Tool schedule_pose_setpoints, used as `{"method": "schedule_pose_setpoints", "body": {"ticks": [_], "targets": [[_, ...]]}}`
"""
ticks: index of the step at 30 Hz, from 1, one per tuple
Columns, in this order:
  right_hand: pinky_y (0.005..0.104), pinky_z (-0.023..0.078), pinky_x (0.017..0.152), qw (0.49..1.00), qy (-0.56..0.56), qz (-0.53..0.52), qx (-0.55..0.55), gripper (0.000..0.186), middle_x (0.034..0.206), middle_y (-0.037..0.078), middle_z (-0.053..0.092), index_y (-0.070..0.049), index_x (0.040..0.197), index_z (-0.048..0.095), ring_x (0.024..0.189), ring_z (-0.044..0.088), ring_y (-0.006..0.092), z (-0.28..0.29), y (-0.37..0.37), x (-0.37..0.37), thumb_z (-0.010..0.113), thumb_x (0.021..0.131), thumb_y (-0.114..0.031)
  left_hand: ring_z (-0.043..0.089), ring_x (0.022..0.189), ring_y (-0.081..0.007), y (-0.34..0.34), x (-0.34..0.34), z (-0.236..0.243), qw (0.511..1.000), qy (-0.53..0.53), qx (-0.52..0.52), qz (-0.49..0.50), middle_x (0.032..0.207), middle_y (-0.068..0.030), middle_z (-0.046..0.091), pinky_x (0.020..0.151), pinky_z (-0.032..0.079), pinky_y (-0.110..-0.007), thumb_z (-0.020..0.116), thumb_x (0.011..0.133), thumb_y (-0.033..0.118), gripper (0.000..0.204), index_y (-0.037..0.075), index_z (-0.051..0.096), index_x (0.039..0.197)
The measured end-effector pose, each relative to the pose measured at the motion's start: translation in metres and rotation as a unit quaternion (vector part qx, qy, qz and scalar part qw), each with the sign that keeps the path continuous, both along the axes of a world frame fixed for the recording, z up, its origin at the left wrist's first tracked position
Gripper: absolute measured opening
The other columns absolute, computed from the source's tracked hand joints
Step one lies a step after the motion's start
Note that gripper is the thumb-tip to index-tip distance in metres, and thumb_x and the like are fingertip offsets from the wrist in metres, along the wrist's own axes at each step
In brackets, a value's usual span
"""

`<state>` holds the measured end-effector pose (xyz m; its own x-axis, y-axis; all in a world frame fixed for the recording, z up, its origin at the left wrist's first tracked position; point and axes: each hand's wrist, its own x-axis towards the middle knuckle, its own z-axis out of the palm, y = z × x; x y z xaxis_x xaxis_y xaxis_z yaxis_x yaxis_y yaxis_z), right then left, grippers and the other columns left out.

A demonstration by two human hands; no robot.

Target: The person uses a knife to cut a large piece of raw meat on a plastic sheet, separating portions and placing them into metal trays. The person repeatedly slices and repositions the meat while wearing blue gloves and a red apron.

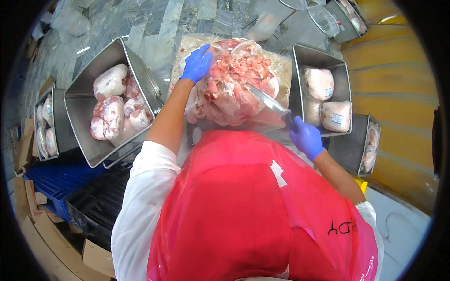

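Note:
A large mass of pale pink raw meat (pixel 239 70), partly wrapped in clear plastic film (pixel 229 110), lies on a board (pixel 281 63) in front of me. My left hand (pixel 197 64), in a blue glove, rests on the upper left of the wrapped meat with its fingers stretched out. In my right hand (pixel 306 137), also gloved in blue, is the dark handle of a knife (pixel 269 99). Its long blade points up and left over the meat and the film. Whether the blade touches the meat I cannot tell.
A metal bin (pixel 79 110) at left and another (pixel 298 89) at right hold wrapped pieces of meat. Further metal bins with wrapped meat stand at both outer sides. Blue (pixel 63 180) and black pallets and cardboard (pixel 98 258) lie lower left. Clear plastic bags (pixel 69 18) are on the tiled floor.

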<state>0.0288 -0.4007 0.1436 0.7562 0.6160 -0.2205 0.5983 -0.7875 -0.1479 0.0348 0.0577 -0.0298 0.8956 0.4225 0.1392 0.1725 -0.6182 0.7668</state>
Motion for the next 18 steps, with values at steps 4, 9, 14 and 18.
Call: {"method": "schedule_pose_setpoints", "body": {"ticks": [4,9,14,18], "targets": [[0.0576,0.054,0.070,0.996,0.089,0.002,0.002,0.026,0.083,0.024,0.070,-0.011,0.106,0.058,0.082,0.068,0.0479,0.015,-0.001,0.029,0.071,0.089,-0.025,0.055,0.132,-0.0413,0.002,-0.002,0.003,1.000,-0.014,0.001,-0.010,0.141,-0.0243,0.060,0.114,0.041,-0.048,0.052,0.104,0.043,0.053,0.014,0.055,0.148],[0.0574,0.053,0.073,0.990,0.142,-0.012,0.005,0.023,0.089,0.026,0.070,-0.010,0.104,0.060,0.086,0.066,0.0492,-0.001,-0.012,0.047,0.071,0.089,-0.024,0.057,0.130,-0.0415,0.001,-0.001,0.000,1.000,-0.028,-0.008,-0.010,0.139,-0.0245,0.061,0.112,0.043,-0.048,0.053,0.104,0.041,0.052,0.014,0.055,0.148],[0.0568,0.053,0.071,0.994,0.104,0.006,0.012,0.023,0.090,0.025,0.070,-0.010,0.106,0.059,0.084,0.068,0.0478,-0.018,-0.023,0.051,0.069,0.089,-0.021,0.058,0.129,-0.0413,-0.005,0.003,0.003,1.000,-0.021,-0.005,-0.012,0.139,-0.0242,0.062,0.111,0.044,-0.047,0.054,0.103,0.042,0.053,0.013,0.057,0.147],[0.0550,0.056,0.068,0.994,-0.017,0.047,-0.093,0.018,0.086,0.025,0.071,-0.007,0.106,0.058,0.081,0.071,0.0444,0.044,0.019,0.040,0.063,0.091,-0.016,0.056,0.131,-0.0414,-0.004,-0.006,0.003,1.000,-0.010,0.009,0.005,0.139,-0.0242,0.062,0.112,0.043,-0.048,0.054,0.103,0.043,0.055,0.012,0.055,0.148]]}}
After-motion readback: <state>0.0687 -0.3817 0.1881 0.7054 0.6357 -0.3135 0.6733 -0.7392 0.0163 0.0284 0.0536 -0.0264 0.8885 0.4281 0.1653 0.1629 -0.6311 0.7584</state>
